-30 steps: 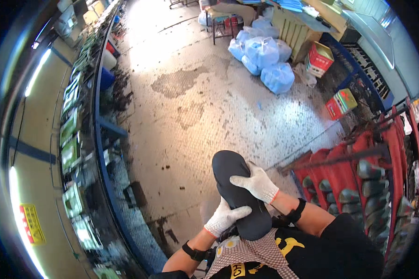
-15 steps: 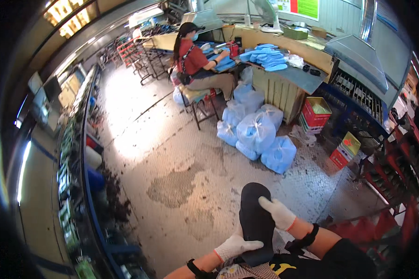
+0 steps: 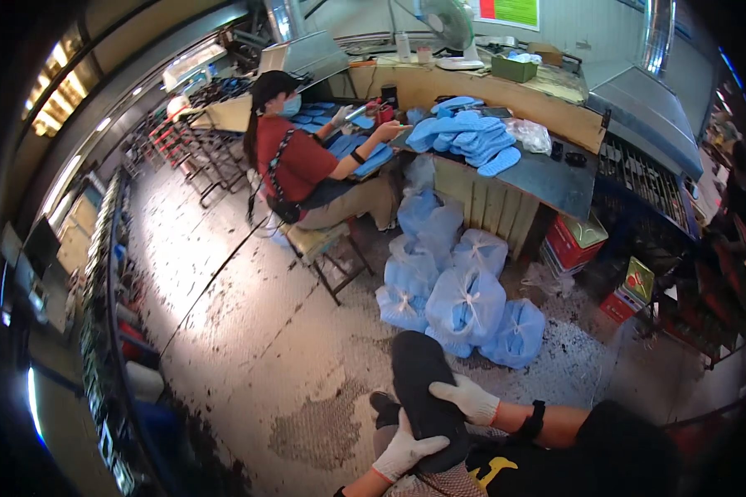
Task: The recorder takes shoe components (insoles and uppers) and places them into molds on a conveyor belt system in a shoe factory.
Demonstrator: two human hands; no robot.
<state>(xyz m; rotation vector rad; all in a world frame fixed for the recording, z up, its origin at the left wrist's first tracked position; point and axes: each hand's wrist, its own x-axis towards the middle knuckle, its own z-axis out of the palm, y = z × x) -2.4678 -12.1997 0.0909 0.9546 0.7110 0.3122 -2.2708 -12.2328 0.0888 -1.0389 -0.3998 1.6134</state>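
Note:
Both my hands, in white gloves, hold one long black insole (image 3: 419, 383) low in front of me. My left hand (image 3: 407, 451) grips its near end, with the thumb lying across the top. Further up, my right hand (image 3: 467, 399) clasps its right edge, thumb on the upper face. The underside and the fingers beneath it are hidden, so I cannot tell whether it is a single piece or a stack.
Ahead, tied bags of blue insoles (image 3: 466, 308) sit on the floor. A person in a red shirt (image 3: 300, 157) sits on a stool (image 3: 317, 242) at a workbench (image 3: 547, 184) with piled blue insoles (image 3: 464, 137). Red tins (image 3: 574, 242) stand right; a conveyor line (image 3: 99, 331) runs along the left.
My view has come nearer to the bags and the seated person. The black insole has shifted left in view, still in both hands. The seated person's arms have moved.

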